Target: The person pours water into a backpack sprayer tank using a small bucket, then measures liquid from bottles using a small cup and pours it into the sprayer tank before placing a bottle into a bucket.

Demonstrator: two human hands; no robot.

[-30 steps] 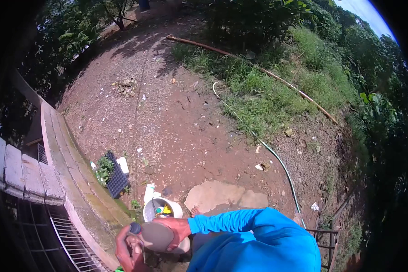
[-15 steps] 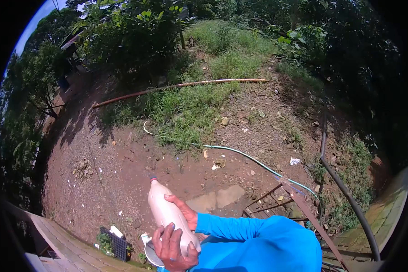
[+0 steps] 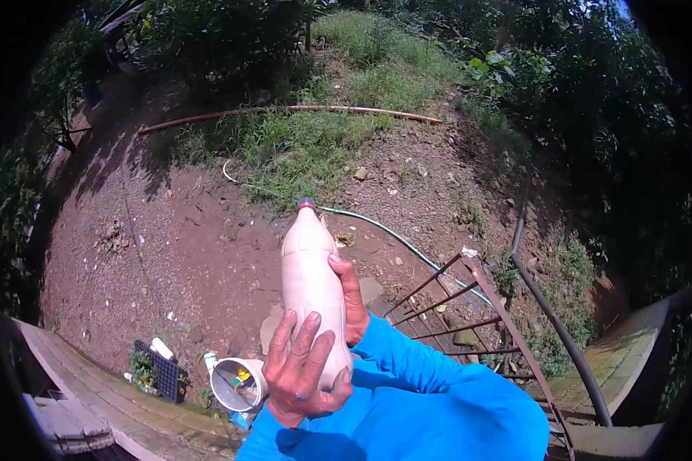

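A large plastic bottle (image 3: 313, 276) of pale pink colour, with a dark cap and a red ring at its neck, stands tilted in front of me, cap end away. My left hand (image 3: 304, 373) is closed on its lower part, fingers across the near side and thumb near the base. Around the right side of the bottle wraps my right hand (image 3: 351, 300), its thumb showing and its other fingers hidden behind. Below and left of the bottle is a white bucket (image 3: 217, 390) with small yellow and other items inside.
A black crate (image 3: 167, 375) with plants and a white container stands near the low block wall (image 3: 92, 388). A rusty metal frame (image 3: 507, 319) rises at right, beside a black pipe (image 3: 561, 330). A green hose (image 3: 396, 240) and a long pole (image 3: 331, 108) lie on the ground.
The bottle has moved right and up in view and stands more upright, both hands still on it. The bucket, partly hidden before, now shows its inside. The camera view has shifted.
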